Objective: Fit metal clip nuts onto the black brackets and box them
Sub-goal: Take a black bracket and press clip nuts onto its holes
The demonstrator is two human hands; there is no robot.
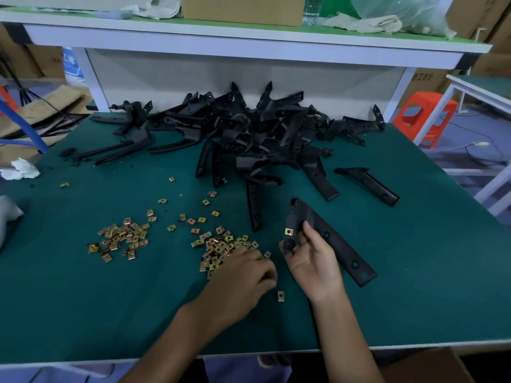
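The right hand (312, 261) grips a bracket (343, 250) bearing one clip nut (288, 231). The left hand (243, 275) curls over loose nuts (221, 250); whether it holds one is hidden. The piled brackets (249, 134) likely still wait.

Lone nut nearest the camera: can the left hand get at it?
Probably yes: the nut lies bare beside the left hand, nothing between them; the right hand holds its bracket clear.

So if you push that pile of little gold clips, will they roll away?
Probably not: the clip nuts look flat and square, so they should slide, not roll. They look small and thin, so they are likely light. Strays lie scattered on the green mat, so the pile would probably spread easily.
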